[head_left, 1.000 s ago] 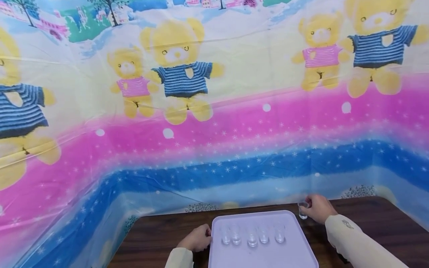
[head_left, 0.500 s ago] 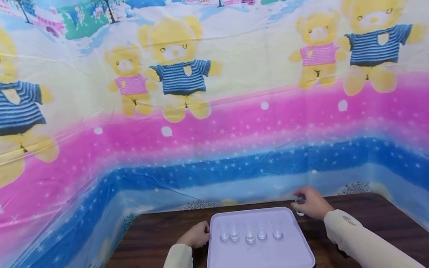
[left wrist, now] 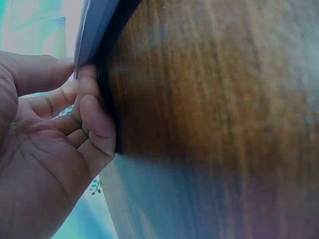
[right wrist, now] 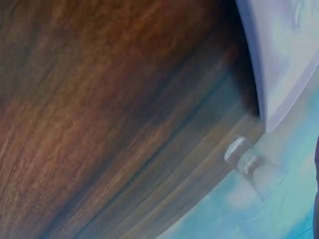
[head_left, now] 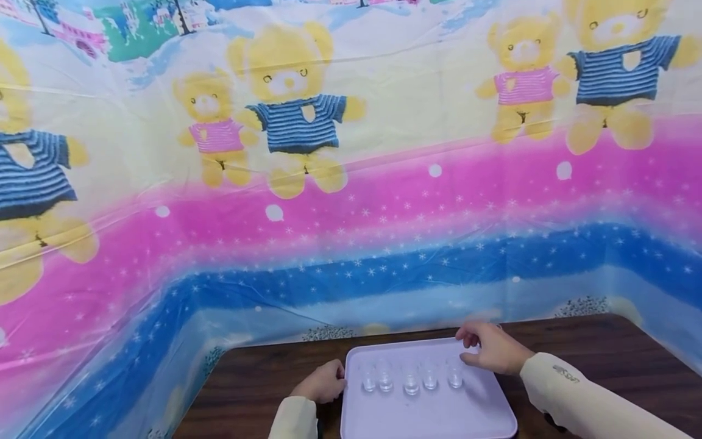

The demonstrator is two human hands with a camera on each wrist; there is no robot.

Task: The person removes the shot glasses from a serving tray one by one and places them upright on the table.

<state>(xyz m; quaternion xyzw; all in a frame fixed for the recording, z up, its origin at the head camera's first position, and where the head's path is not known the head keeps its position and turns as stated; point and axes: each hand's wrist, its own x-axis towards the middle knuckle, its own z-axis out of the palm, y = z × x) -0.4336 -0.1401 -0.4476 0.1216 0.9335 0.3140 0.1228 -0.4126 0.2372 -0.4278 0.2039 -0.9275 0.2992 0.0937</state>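
Right hand [head_left: 493, 347]: has left lone glass [right wrist: 253, 167], fingers apart
Left hand [head_left: 320, 381]: pinches tray [head_left: 428, 422]
Lone glass: stands off-tray; five glasses [head_left: 411, 384] aboard

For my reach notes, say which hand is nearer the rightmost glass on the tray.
Right. The right hand is near that glass, by the far right corner of the tray; the left hand holds its left edge, past the other glasses.
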